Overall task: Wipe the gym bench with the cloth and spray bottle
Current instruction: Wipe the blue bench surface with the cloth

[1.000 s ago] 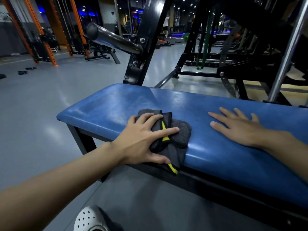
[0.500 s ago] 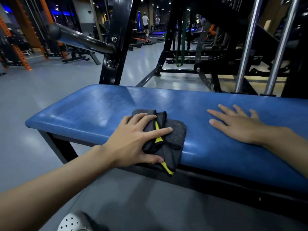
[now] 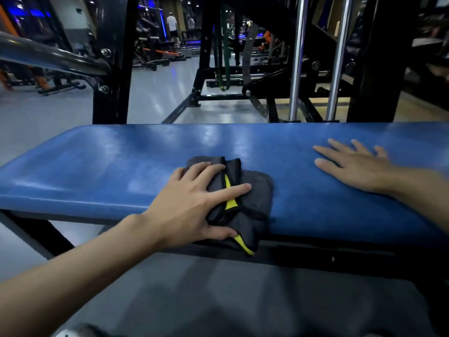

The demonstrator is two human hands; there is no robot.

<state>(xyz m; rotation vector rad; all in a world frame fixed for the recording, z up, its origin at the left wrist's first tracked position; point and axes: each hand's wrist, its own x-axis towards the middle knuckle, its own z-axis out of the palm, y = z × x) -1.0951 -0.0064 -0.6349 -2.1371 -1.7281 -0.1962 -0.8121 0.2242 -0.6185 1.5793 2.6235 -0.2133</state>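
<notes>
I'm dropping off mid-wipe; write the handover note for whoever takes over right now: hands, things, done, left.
Left hand: open, fingers spread, pressing the cloth onto the bench pad.
Right hand: open, flat on the pad, right of the cloth, apart from it.
Cloth: grey with yellow trim, bunched near the pad's middle, its lower part hanging over the near edge.
Spray bottle: not in view.
Done: wiping under way; pad shows sheen, but how much is wiped cannot be told.
Left: wipe the rest of the pad; find the bottle if more spray is needed.
</notes>
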